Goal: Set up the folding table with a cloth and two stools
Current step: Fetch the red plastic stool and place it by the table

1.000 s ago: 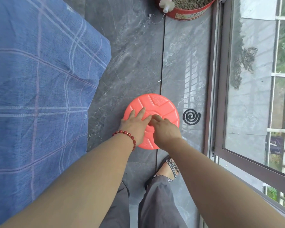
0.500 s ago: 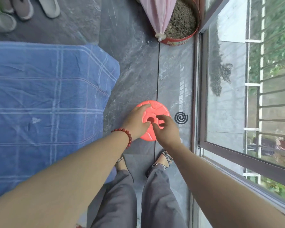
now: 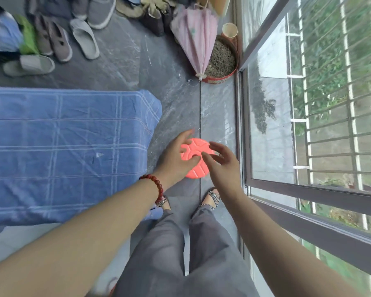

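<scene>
A coral-red round stool (image 3: 198, 150), collapsed flat, lies on the grey floor tiles just ahead of my feet. My left hand (image 3: 175, 159), with a red bead bracelet on the wrist, covers the stool's left edge with its fingers spread. My right hand (image 3: 222, 166) covers the stool's right side, fingers loosely apart. Neither hand clearly grips the stool, and I cannot tell whether they touch it. The folding table (image 3: 73, 146) stands to the left under a blue checked cloth that drapes over its corner.
A window frame (image 3: 244, 129) with outside bars runs along the right. At the back stand a folded pink umbrella (image 3: 198, 39) and a red round tin (image 3: 223, 61) of dried plants. Shoes and slippers (image 3: 84, 39) line the far left. My sandalled feet (image 3: 212, 198) are below the stool.
The view has risen and pulled back, so the stool looks smaller. Both hands have loosened from the stool's centre and their fingers have spread.
</scene>
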Available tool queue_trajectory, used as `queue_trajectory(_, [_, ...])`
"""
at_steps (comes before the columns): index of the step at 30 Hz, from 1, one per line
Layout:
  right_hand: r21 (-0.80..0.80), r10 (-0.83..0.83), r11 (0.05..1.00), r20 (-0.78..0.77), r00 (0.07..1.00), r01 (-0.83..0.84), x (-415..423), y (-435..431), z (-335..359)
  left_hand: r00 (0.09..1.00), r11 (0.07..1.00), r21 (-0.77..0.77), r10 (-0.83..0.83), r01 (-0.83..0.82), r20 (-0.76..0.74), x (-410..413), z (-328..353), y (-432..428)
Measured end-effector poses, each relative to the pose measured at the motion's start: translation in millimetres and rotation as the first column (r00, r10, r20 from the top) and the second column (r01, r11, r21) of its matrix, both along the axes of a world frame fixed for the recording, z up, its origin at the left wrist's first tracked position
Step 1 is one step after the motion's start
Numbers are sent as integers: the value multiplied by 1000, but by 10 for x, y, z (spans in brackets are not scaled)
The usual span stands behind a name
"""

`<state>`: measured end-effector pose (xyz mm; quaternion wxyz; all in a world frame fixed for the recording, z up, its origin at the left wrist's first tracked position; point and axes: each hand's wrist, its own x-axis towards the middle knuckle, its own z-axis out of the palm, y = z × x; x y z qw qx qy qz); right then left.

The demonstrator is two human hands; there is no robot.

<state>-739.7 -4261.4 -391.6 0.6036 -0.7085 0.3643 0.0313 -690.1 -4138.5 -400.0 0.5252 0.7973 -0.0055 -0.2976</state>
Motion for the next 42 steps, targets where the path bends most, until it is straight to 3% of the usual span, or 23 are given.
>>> queue_trajectory(4, [-48, -20, 999, 50, 999, 23, -123, 85, 419, 987, 991, 40, -130, 126, 95, -56, 443, 196])
queue_trajectory(12, [-102, -39, 994, 104, 994, 50, -366, 158, 1064, 988, 998, -1, -63, 63, 141, -253, 1029, 321])
queue_trajectory(30, [25, 41, 999, 186, 982, -46, -1270, 163, 1739, 979, 993, -103, 75, -56, 190, -1325, 1799, 430])
queue_trajectory(42, [95, 22, 994, 275, 961, -50, -1233, 779, 2058, 968, 994, -101, 73, -50, 238, -1243, 2146, 1039])
